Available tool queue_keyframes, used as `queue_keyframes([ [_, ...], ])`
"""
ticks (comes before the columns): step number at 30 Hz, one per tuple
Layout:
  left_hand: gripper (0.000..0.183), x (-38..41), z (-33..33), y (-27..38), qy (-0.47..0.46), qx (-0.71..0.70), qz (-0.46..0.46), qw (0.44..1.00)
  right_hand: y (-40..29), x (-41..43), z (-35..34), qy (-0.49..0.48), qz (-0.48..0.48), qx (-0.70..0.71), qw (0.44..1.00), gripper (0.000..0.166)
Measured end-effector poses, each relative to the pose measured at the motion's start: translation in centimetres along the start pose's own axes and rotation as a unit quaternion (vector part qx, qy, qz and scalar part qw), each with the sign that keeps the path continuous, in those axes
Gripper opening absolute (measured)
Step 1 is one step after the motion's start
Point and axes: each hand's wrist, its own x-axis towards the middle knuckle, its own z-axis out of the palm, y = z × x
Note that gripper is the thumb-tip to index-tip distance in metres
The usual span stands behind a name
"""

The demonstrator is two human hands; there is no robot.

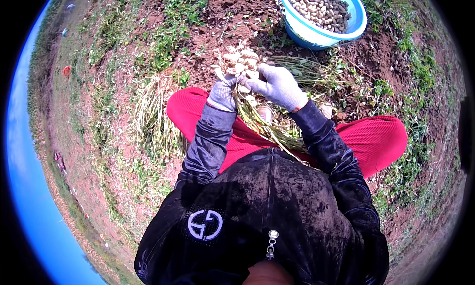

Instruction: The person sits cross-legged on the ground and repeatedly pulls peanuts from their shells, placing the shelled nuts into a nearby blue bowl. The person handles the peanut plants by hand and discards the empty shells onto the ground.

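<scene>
A bunch of uprooted peanut plants (256, 114) lies across my lap, its pods (239, 60) clustered at the far end. My left hand (223, 94), in a pale knit glove, grips the stems just below the pods. On the other side, my right hand (279, 85), gloved alike, has its thumb and curled fingers at the pods on the bunch's right edge. Its fingertips are partly hidden among them. The stems trail back towards my dark jacket (274, 188), between my knees in red trousers (374, 144).
A blue basin (319, 40) with many peanut pods (321, 10) stands ahead on the right. Pulled plants lie left of my knee (152, 110), and more stems (308, 68) lie beyond my right hand. Reddish soil (233, 10) and green weeds (163, 43) surround me.
</scene>
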Motion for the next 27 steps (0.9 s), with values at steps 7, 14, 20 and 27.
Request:
queue_keyframes([
  [7,0.021,1.2,-2.1,1.1,-0.033,0.020,-0.003,0.999,-1.3,-2.6,-2.5,-0.262,0.161,0.296,0.904,0.024],
  [14,0.012,1.7,-1.7,1.2,-0.035,-0.041,-0.032,0.998,1.1,-4.5,-3.3,-0.064,0.144,0.522,0.839,0.034],
  [20,0.014,1.4,0.0,0.4,-0.018,0.060,-0.013,0.998,-2.1,-1.9,-1.2,0.055,0.000,0.009,0.998,0.036],
  [27,0.022,0.8,2.1,0.1,-0.028,0.117,0.069,0.990,-1.3,-1.1,-1.3,-0.029,0.079,0.174,0.981,0.036],
])
